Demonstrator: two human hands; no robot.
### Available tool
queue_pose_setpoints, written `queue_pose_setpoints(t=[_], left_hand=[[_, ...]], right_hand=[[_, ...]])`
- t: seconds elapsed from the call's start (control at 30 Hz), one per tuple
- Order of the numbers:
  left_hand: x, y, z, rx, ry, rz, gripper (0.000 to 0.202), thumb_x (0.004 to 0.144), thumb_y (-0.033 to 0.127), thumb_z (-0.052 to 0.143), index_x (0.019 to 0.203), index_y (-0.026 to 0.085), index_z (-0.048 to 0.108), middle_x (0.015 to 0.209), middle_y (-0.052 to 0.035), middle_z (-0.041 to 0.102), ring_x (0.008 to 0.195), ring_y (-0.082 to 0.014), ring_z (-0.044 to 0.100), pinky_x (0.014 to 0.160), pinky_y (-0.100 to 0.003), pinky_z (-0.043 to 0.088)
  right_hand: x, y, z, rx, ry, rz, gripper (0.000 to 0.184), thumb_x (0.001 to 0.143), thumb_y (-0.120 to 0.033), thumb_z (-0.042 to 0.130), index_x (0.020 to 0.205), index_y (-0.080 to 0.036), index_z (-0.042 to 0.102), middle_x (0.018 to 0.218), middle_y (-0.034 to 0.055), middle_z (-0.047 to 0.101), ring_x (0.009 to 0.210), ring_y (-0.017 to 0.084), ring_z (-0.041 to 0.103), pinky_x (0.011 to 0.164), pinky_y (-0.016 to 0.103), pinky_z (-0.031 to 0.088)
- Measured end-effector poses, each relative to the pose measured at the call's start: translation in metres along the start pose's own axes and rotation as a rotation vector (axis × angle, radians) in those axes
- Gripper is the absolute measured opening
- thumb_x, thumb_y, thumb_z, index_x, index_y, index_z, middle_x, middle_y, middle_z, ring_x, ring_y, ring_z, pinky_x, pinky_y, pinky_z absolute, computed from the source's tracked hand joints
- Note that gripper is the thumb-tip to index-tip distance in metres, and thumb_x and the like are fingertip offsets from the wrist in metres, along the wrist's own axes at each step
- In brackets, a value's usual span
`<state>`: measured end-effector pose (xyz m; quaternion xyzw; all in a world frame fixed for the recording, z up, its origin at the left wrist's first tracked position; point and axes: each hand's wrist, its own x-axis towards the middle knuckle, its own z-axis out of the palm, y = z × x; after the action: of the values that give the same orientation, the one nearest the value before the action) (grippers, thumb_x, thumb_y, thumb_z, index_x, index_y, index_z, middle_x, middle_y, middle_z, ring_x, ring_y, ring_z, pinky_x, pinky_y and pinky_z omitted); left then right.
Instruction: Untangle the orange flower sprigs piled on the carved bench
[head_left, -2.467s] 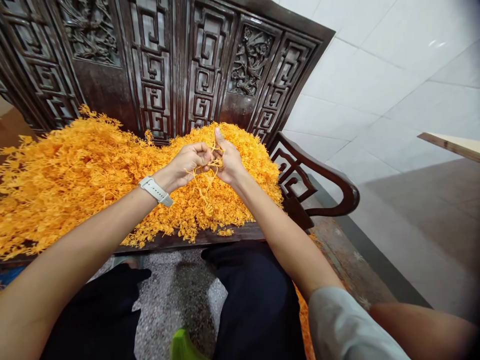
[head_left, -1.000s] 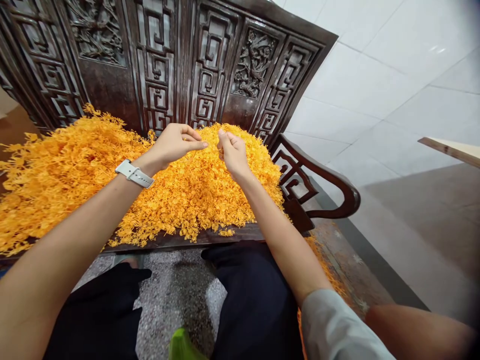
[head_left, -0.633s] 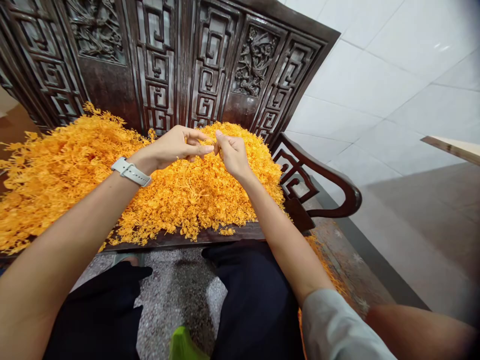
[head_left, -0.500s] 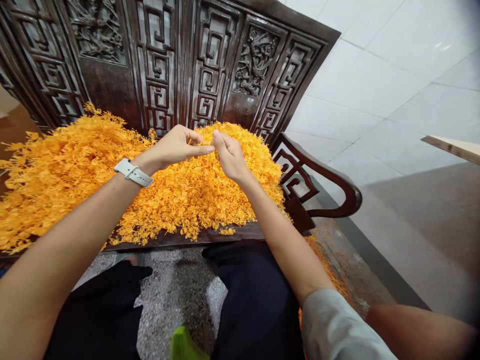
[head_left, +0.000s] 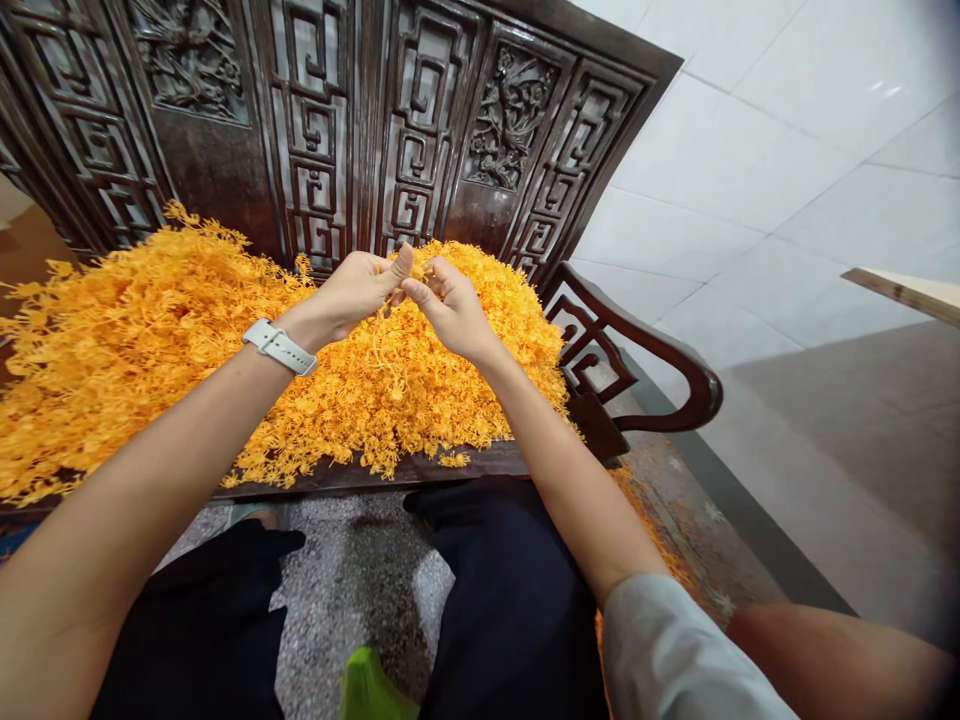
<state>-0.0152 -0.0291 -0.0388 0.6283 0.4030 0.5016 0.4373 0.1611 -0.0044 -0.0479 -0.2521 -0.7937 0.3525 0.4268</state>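
My left hand (head_left: 363, 292), with a pale watch strap (head_left: 280, 347) on its wrist, is closed with the thumb raised. My right hand (head_left: 459, 312) meets it at the fingertips, thumb and fingers pinched. Between them shows a small orange plastic flower piece (head_left: 420, 272), partly hidden by the fingers. Orange strands hang just below the left fingers. Both hands are over a large heap of similar orange plastic flower pieces (head_left: 330, 400), which lies on a dark wooden bench (head_left: 480, 462).
The bench has a carved backrest (head_left: 367, 120) behind the heap and a curved armrest (head_left: 675, 370) on the right. A white tiled wall (head_left: 750, 200) stands beyond it. Between my knees is a green object (head_left: 369, 685). More orange bits (head_left: 652, 520) lie on the floor at right.
My left hand has moved slightly right and its thumb has gone up. My right fingers have shifted a little left and curled. Orange bits now show between and below the fingers.
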Motion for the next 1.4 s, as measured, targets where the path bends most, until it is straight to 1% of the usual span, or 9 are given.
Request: queue_pose_setpoints(t=[0.1, 0.23, 0.37, 0.47, 0.7, 0.9, 1.03, 1.23, 1.4], left_hand=[[-0.006, 0.01, 0.0, 0.062, -0.056, -0.005, 0.065, 0.09, 0.074, 0.068, 0.062, 0.015, 0.066, 0.057, -0.0019, 0.048, 0.054, -0.0094, 0.041, 0.058, -0.031, 0.029], [-0.011, 0.015, 0.008, 0.178, -0.088, 0.016, 0.037, 0.076, 0.051, 0.09, 0.072, 0.016, 0.078, 0.055, 0.0001, 0.052, 0.057, -0.011, 0.044, 0.061, -0.032, 0.034], [-0.011, 0.013, 0.024, 0.144, -0.012, 0.068, 0.025, 0.08, 0.04, 0.083, 0.072, 0.017, 0.079, 0.057, 0.0003, 0.056, 0.061, -0.0127, 0.048, 0.066, -0.032, 0.039], [-0.01, 0.018, 0.03, 0.116, -0.054, 0.061, 0.021, 0.082, 0.03, 0.079, 0.066, 0.017, 0.074, 0.055, 0.0019, 0.051, 0.058, -0.0114, 0.044, 0.066, -0.032, 0.038], [-0.011, 0.024, 0.015, 0.294, -0.299, 0.04, 0.044, 0.087, 0.035, 0.072, 0.052, 0.019, 0.052, 0.052, 0.0037, 0.033, 0.051, -0.0099, 0.024, 0.058, -0.033, 0.023], [-0.012, 0.003, 0.027, 0.405, -0.052, 0.214, 0.037, 0.087, 0.044, 0.075, 0.062, 0.018, 0.066, 0.058, 0.0018, 0.048, 0.057, -0.0121, 0.037, 0.06, -0.031, 0.029], [-0.009, -0.006, 0.034, 0.272, 0.045, 0.249, 0.026, 0.088, 0.038, 0.074, 0.071, 0.018, 0.072, 0.064, -0.0005, 0.059, 0.064, -0.0135, 0.048, 0.065, -0.03, 0.037], [-0.007, -0.004, 0.027, 0.007, -0.231, 0.11, 0.028, 0.082, 0.04, 0.081, 0.072, 0.018, 0.068, 0.06, 0.0022, 0.051, 0.052, -0.0093, 0.035, 0.054, -0.028, 0.029], [-0.008, 0.002, 0.019, 0.026, -0.369, 0.16, 0.035, 0.081, 0.047, 0.084, 0.071, 0.017, 0.07, 0.055, 0.0029, 0.047, 0.05, -0.0086, 0.032, 0.051, -0.027, 0.025]], right_hand=[[0.0, -0.001, -0.001, 0.149, 0.038, 0.009, 0.062, 0.089, -0.081, 0.064, 0.079, -0.024, 0.04, 0.071, -0.004, 0.037, 0.064, 0.012, 0.033, 0.058, 0.028, 0.029], [0.001, 0.002, -0.007, 0.317, 0.044, 0.15, 0.058, 0.092, -0.073, 0.066, 0.078, -0.024, 0.039, 0.067, -0.0067, 0.034, 0.056, 0.008, 0.025, 0.053, 0.024, 0.023], [0.004, 0.006, -0.009, 0.425, 0.131, 0.236, 0.049, 0.095, -0.061, 0.068, 0.078, -0.023, 0.041, 0.067, -0.006, 0.036, 0.055, 0.008, 0.029, 0.051, 0.023, 0.024], [0.005, 0.005, -0.007, 0.436, 0.175, 0.303, 0.055, 0.095, -0.066, 0.065, 0.073, -0.023, 0.039, 0.062, -0.0056, 0.035, 0.054, 0.009, 0.03, 0.05, 0.024, 0.026], [-0.003, -0.006, -0.01, 0.352, -0.078, 0.357, 0.066, 0.09, -0.082, 0.06, 0.066, -0.022, 0.046, 0.058, -0.0006, 0.048, 0.055, 0.011, 0.039, 0.05, 0.026, 0.028], [0.003, 0.006, -0.01, 0.327, 0.155, 0.304, 0.071, 0.086, -0.086, 0.061, 0.067, -0.025, 0.03, 0.056, -0.0069, 0.025, 0.051, 0.01, 0.022, 0.047, 0.028, 0.019], [0.007, 0.002, -0.005, 0.331, 0.227, 0.298, 0.071, 0.085, -0.088, 0.06, 0.069, -0.025, 0.031, 0.059, -0.006, 0.027, 0.052, 0.01, 0.023, 0.046, 0.027, 0.021], [0.004, 0.0, -0.001, 0.381, 0.137, 0.317, 0.071, 0.088, -0.084, 0.06, 0.063, -0.025, 0.029, 0.05, -0.0071, 0.026, 0.045, 0.009, 0.024, 0.043, 0.027, 0.02], [0.002, -0.005, 0.004, 0.405, 0.067, 0.359, 0.069, 0.088, -0.084, 0.061, 0.061, -0.025, 0.035, 0.044, -0.0063, 0.032, 0.04, 0.008, 0.028, 0.039, 0.026, 0.02]])
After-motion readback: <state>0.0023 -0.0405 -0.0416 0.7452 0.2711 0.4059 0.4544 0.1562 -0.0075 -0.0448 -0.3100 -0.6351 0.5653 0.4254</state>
